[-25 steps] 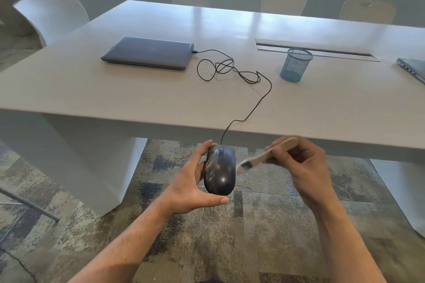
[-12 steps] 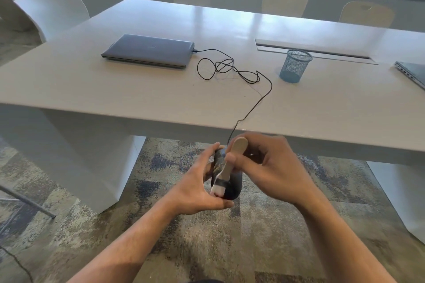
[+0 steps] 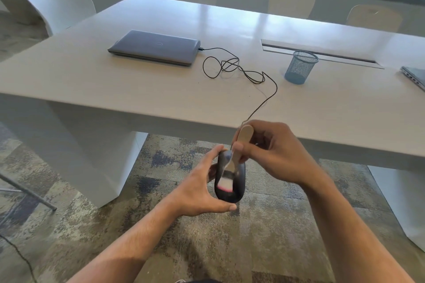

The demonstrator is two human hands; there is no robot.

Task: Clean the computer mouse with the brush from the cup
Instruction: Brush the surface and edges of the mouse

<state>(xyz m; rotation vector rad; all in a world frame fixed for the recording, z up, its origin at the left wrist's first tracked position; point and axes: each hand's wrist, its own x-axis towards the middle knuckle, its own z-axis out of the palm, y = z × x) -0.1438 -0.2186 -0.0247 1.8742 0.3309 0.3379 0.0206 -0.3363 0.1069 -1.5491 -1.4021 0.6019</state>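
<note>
- The right hand (image 3: 273, 154) pinches the wooden brush (image 3: 236, 156) between its fingers; a second ago the brush was off to the side of the mouse, and now its bristles lie on top
- The left hand (image 3: 195, 188) wraps the black mouse (image 3: 239, 181), held in the air below the table (image 3: 115, 89) edge
- Brushing seems under way; bristles blurred
- The mesh cup (image 3: 300, 67) stands well beyond the fingers

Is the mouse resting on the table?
No, the left hand holds the mouse in the air, in front of the table edge.

No readable text; laptop (image 3: 154, 48) lid logo illegible.
</note>
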